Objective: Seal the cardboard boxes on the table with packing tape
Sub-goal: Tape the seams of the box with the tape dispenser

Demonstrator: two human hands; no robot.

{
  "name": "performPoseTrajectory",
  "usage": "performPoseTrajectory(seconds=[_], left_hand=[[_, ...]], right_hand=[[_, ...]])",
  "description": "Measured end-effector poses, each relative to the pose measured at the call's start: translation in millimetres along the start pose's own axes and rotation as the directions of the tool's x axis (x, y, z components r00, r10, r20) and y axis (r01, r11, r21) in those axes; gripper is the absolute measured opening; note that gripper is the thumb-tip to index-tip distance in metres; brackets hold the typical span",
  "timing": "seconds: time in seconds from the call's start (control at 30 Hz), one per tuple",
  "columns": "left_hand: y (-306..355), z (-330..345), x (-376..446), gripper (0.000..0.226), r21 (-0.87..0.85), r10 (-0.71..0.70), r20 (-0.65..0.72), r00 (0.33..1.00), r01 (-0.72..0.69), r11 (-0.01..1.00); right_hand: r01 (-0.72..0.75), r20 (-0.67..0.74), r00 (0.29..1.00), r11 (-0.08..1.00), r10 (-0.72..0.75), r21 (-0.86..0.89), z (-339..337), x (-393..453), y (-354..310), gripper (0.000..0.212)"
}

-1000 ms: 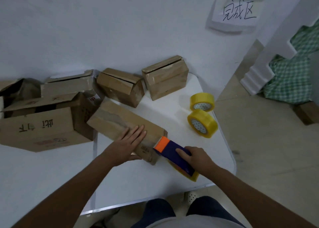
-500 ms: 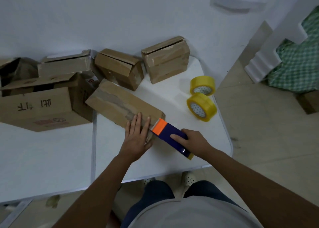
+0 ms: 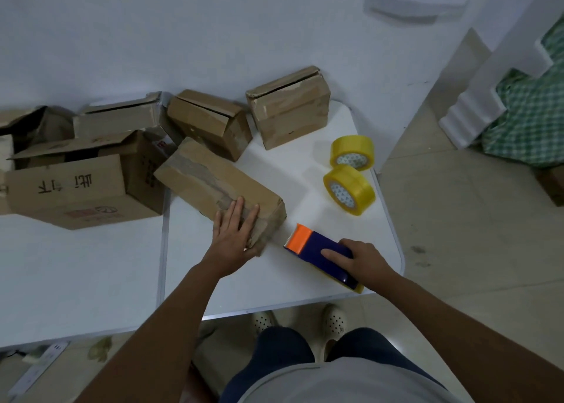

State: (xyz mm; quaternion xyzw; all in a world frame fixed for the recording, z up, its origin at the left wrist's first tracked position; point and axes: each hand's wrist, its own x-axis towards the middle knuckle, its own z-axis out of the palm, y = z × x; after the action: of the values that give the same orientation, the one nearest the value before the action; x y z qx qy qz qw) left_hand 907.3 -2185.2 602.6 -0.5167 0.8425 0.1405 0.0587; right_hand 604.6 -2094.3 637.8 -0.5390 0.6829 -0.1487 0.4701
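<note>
A long flat cardboard box (image 3: 210, 178) lies slantwise on the white table (image 3: 293, 283), with a strip of clear tape along its top seam. My left hand (image 3: 235, 234) presses flat on the box's near end, fingers straight. My right hand (image 3: 363, 257) grips a blue tape dispenser (image 3: 323, 256) with an orange blade end, held just right of the box's near corner and apart from it.
Two yellow tape rolls (image 3: 351, 170) stand near the table's right edge. Several other cardboard boxes (image 3: 287, 106) line the wall, and a large open box (image 3: 82, 185) sits at the left. A second white table (image 3: 76, 277) adjoins on the left.
The dispenser has pulled back off the box's near end toward the right and now sits apart from it. My left hand slid to the box's near end.
</note>
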Motion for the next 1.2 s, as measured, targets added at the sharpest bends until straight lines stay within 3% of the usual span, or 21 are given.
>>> performPoseTrajectory(seconds=[0.17,0.27,0.33,0.43,0.5,0.63,0.77,1.2], left_hand=[[1,-11,2,0.099,-0.124,-0.029,0.083,0.996,0.039,0.992],[14,-30,6,0.093,-0.284,-0.109,0.219,0.969,0.171,0.943],[32,-31,9,0.086,-0.312,-0.221,0.159,0.962,0.262,0.913],[56,-18,11,0.074,-0.229,-0.360,-0.111,0.926,0.329,0.916],[59,-15,14,0.075,-0.118,-0.340,-0.243,0.908,0.321,0.940],[44,-1,22,0.086,0.058,-0.170,-0.249,0.953,0.190,0.980],[38,7,25,0.083,0.052,-0.155,-0.187,0.970,0.168,0.984],[40,7,26,0.077,0.048,-0.156,-0.206,0.966,0.169,0.984]], right_hand=[[-0.015,0.021,1.000,1.000,0.015,-0.008,9,-4,-4,0.043],[-0.037,0.069,0.997,0.995,0.031,0.097,6,-10,-2,0.037],[-0.036,0.088,0.996,0.990,0.024,0.137,4,-14,-1,0.039],[-0.022,0.017,1.000,0.998,0.021,0.061,10,-11,-5,0.046],[-0.024,-0.070,0.997,1.000,0.024,0.000,18,-6,-11,0.048],[-0.051,-0.145,0.989,0.994,0.036,-0.101,32,6,-25,0.045],[-0.109,-0.183,0.980,0.980,0.077,-0.169,45,14,-43,0.044],[-0.264,-0.255,0.946,0.933,0.201,-0.246,50,26,-77,0.042]])
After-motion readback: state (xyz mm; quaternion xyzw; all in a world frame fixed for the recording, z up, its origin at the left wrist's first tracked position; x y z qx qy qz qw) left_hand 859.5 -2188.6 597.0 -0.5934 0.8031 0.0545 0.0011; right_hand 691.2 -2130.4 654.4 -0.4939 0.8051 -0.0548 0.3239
